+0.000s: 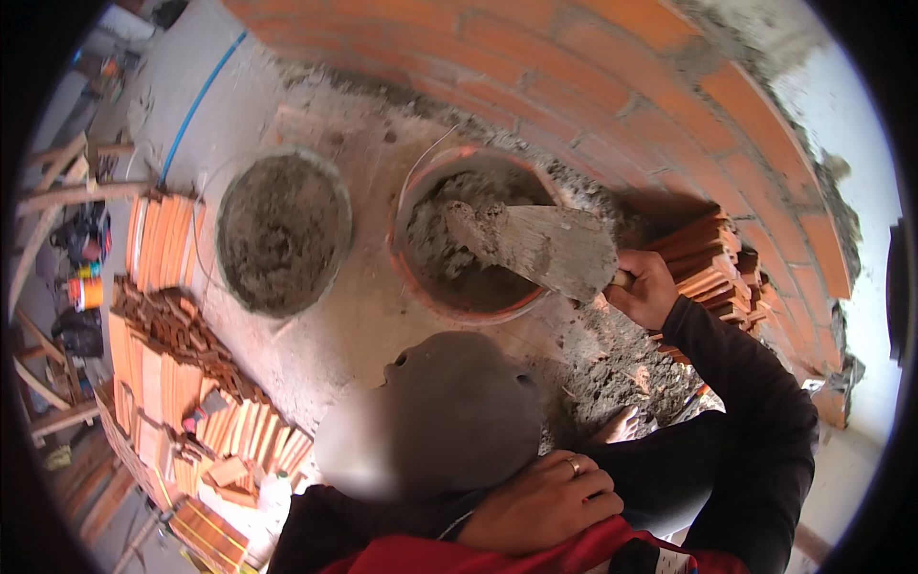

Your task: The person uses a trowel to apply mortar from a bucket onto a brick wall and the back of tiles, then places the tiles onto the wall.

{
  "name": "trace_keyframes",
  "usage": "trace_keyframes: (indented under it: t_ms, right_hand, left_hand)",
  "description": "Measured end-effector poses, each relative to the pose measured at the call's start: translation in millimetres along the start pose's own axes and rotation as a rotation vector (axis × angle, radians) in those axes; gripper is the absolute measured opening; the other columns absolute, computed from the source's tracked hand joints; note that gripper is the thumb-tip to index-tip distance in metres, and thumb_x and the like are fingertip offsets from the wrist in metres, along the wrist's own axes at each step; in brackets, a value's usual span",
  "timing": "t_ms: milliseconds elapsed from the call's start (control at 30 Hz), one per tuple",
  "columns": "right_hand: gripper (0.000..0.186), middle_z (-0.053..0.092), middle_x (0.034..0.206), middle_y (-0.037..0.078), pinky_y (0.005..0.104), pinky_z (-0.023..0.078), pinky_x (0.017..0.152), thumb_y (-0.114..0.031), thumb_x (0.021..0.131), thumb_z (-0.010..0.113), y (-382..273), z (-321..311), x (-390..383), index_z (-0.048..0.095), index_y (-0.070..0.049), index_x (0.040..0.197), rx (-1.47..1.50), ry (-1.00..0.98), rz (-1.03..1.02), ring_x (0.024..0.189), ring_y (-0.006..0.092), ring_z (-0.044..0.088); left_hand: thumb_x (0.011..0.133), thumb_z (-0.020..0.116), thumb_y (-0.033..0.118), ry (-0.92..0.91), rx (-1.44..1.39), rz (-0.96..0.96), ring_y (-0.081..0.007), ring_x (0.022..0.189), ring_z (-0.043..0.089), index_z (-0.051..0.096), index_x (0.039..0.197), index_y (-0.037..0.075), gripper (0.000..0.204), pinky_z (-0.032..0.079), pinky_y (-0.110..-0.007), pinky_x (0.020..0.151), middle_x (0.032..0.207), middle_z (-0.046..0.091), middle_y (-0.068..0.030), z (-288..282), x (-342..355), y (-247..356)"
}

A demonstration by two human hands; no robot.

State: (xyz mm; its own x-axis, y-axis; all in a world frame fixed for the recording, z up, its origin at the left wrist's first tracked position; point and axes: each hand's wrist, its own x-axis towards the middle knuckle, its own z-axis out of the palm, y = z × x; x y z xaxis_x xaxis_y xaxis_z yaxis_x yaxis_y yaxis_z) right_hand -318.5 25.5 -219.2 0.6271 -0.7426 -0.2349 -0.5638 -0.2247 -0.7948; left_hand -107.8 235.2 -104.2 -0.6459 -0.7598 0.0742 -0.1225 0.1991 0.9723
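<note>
Your trowel [564, 251], its tapering blade coated in grey smears, reaches over the orange-rimmed bucket [448, 308] from the right, tip pointing left above the lumpy grey mortar [433, 239] lying inside.

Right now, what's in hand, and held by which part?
Right hand holds the trowel by its handle, at the end behind the mortar-smeared blade. Left hand: nothing visible in it.
</note>
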Motion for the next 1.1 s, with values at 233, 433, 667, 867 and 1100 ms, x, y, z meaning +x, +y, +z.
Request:
trace_keyframes:
  t_ms: [233,433,667,867,1100]
  right_hand:
    - [0.022,0.069,0.081,0.007,0.0304,0.053,0.069,0.001,0.082,0.064,-6,-89,-109,0.069,0.0,0.103,0.358,0.253,-0.026,0.073,0.0152,0.064]
    - [0.025,0.067,0.08,0.018,0.034,0.052,0.068,-0.004,0.079,0.068,39,-109,-268,0.069,0.0,0.103,0.086,0.738,0.084,0.07,0.0232,0.066]
    - [0.024,0.051,0.054,0.011,0.0379,0.043,0.052,-0.022,0.083,0.076,117,-100,-374,0.063,-0.003,0.078,-0.244,1.15,0.57,0.049,0.0243,0.055]
    - [0.028,0.057,0.06,0.015,0.0447,0.046,0.059,-0.033,0.088,0.069,156,-124,-380,0.066,-0.004,0.087,-0.307,1.251,0.612,0.062,0.0368,0.061]
    - [0.036,0.062,0.066,0.016,0.0443,0.048,0.063,-0.037,0.085,0.071,183,-140,-372,0.071,-0.003,0.097,-0.176,1.219,0.615,0.066,0.0372,0.062]
  left_hand:
    - [0.085,0.065,0.025,-0.216,0.18,0.016,-0.0272,0.109,0.06,0.064,0.113,0.01,0.032,0.045,-0.041,0.097,0.113,0.063,-0.0071,13,34,-1]
    - [0.084,0.074,0.032,-0.326,0.363,-0.03,-0.0295,0.107,0.061,0.064,0.112,0.008,0.038,0.046,-0.041,0.094,0.111,0.066,-0.0094,45,80,24]
    - [0.086,0.073,0.029,-0.325,0.434,-0.059,-0.0332,0.106,0.061,0.064,0.11,0.004,0.036,0.046,-0.041,0.092,0.111,0.066,-0.0138,80,115,17]
    - [0.087,0.071,0.027,-0.297,0.488,-0.1,-0.0359,0.1,0.063,0.065,0.107,0.003,0.032,0.048,-0.042,0.089,0.105,0.067,-0.0159,97,142,-3]
    - [0.088,0.071,0.024,-0.297,0.509,-0.159,-0.0364,0.1,0.063,0.065,0.107,0.002,0.03,0.049,-0.042,0.088,0.105,0.066,-0.0176,105,160,-10]
